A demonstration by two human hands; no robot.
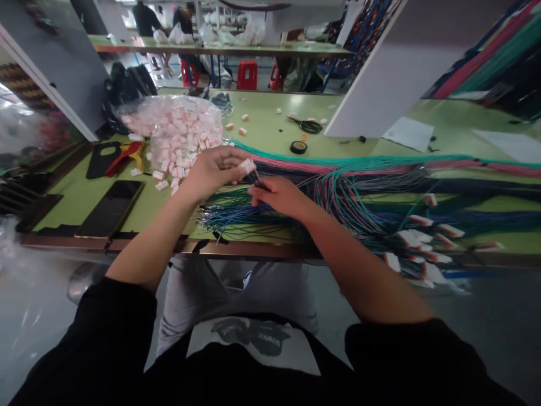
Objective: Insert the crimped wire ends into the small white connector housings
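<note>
My left hand (220, 168) is closed around a small white and orange connector housing (247, 166), held above the table's near half. Just right of it, my right hand (274, 194) pinches dark wires (255, 180) that run up to the connector. Below both hands a bundle of green and blue wires (224, 217) lies with its bare metal ends toward the left. Left of my left hand, a clear plastic bag (181, 121) spills many such connectors onto the table.
A phone (110, 208) and red-yellow pliers (127, 158) lie at the left. Black tape (298, 147) and scissors (308, 126) are beyond the hands. Long wires (380, 163) stretch rightward, and finished-looking connectors (418, 242) hang near the right front edge. A grey panel (380, 67) stands at the back right.
</note>
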